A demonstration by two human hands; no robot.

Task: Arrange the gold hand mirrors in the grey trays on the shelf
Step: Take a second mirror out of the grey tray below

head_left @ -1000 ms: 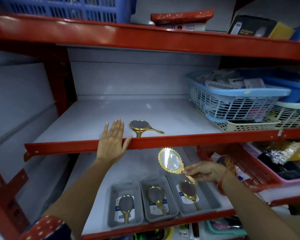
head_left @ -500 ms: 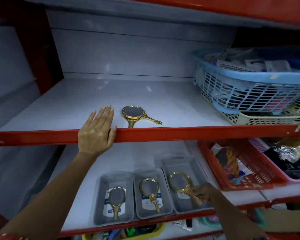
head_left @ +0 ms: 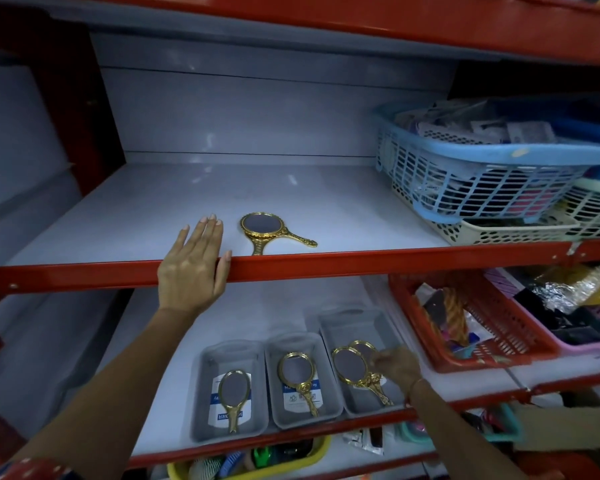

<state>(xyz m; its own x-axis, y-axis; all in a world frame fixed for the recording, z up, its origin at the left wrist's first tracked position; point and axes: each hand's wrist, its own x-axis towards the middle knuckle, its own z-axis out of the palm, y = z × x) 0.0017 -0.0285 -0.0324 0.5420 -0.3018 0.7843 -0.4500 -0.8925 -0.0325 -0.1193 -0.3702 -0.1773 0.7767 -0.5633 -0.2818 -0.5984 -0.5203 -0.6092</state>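
Three grey trays sit side by side on the lower shelf: left tray (head_left: 204,393), middle tray (head_left: 273,400), right tray (head_left: 336,323). One gold hand mirror (head_left: 234,393) lies in the left tray and another (head_left: 297,370) in the middle tray. In the right tray two gold mirrors overlap; my right hand (head_left: 397,367) grips the front one (head_left: 346,367) near its neck. Two more gold mirrors (head_left: 261,224) lie stacked on the middle shelf, handles splayed apart. My left hand (head_left: 192,268) rests flat and open on that shelf's red front edge (head_left: 361,260), just left of the stack.
On the middle shelf at the right, a blue basket (head_left: 465,178) full of packets sits on a cream basket (head_left: 499,233). A red basket (head_left: 492,344) and a pink basket (head_left: 589,344) stand right of the trays. A yellow bin (head_left: 302,457) sits on the shelf below.
My right hand brought a gold mirror down from the air into the right tray, onto the mirror lying there. My left hand stayed on the shelf edge. The camera view tilted down and moved closer.
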